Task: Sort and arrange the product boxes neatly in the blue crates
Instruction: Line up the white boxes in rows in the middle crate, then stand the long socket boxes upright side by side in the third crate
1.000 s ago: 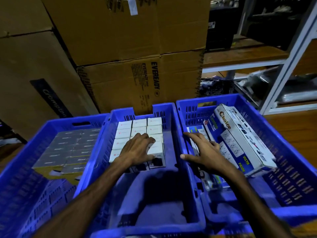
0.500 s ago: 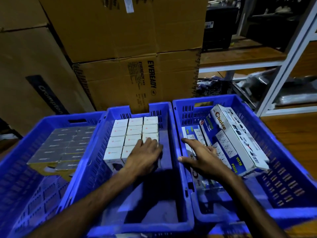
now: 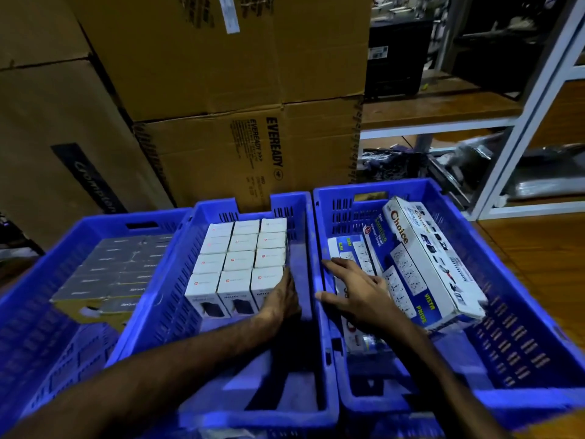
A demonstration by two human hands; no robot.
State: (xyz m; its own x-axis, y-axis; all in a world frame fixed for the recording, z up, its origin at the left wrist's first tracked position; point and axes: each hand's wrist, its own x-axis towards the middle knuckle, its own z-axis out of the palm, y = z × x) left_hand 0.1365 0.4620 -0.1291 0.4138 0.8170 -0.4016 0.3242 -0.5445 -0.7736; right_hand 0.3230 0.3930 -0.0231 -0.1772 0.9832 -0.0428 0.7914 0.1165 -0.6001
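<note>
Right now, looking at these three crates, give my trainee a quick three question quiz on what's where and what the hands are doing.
1. True or false: the white boxes in the middle crate stand in rows of three.
2. Which crate holds the long Choice box? A left, B middle, C right.
3. Fill in: the left hand presses against the ____ side of the white block.

Key: 1 true. 2 C; it lies tilted in the right crate, beside the right hand, which rests open on flatter boxes. 3 right.
</note>
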